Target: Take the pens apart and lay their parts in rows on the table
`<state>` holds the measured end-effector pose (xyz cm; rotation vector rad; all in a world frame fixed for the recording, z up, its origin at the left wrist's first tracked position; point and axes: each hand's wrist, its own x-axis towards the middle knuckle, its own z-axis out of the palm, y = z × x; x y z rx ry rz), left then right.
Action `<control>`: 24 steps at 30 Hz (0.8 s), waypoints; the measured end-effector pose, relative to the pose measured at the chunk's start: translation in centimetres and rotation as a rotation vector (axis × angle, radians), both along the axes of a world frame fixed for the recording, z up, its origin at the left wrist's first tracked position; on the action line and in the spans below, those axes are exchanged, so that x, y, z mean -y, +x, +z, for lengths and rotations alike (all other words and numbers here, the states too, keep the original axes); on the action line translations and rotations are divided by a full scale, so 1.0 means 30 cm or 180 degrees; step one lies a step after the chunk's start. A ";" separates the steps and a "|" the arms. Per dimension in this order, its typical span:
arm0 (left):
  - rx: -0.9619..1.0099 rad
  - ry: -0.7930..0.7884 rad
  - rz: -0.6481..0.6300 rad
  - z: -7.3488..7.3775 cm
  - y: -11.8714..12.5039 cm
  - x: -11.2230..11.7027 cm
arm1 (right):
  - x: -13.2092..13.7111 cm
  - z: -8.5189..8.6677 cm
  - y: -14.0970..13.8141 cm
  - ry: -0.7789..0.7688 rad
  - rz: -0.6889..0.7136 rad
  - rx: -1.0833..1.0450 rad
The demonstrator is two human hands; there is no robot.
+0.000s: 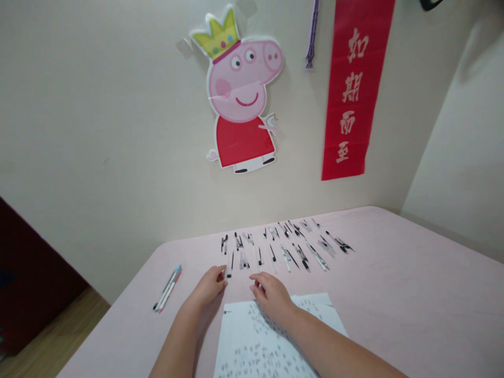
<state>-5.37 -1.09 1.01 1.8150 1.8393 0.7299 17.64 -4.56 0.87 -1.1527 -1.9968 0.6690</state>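
My left hand [211, 285] rests on the pink-covered surface, thumb and index finger apart. Its fingertips are beside a dark pen refill with a black cap [230, 268]; a faint clear piece seems to lie right at the index finger. Loosely curled, my right hand [271, 296] hovers over the top of a handwritten sheet of paper [252, 352], with a gap between thumb and index finger. Its index tip is close to the lower end of some clear pen parts [244, 261]. I see nothing clearly held in either hand. Beyond them, several taken-apart pens [300, 256] lie in rough rows.
Several whole pens [168, 289] lie together at the left. The pink cloth [394, 294] covers the surface up to the wall, where a cartoon pig cutout [246, 105] and a red banner [358, 89] hang. Wooden floor [74, 325] shows at lower left.
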 end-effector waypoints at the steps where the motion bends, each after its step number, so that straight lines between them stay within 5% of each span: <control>1: -0.0020 0.0002 -0.0019 0.000 0.002 0.000 | 0.000 0.000 0.000 -0.0019 -0.0002 0.0008; 15: 0.0263 0.0151 0.0175 -0.016 -0.015 0.005 | -0.007 -0.027 -0.003 -0.0124 0.0116 0.0335; 24: -0.0537 0.0492 0.0661 -0.020 -0.086 0.011 | -0.010 -0.035 0.000 -0.0060 0.0224 0.0565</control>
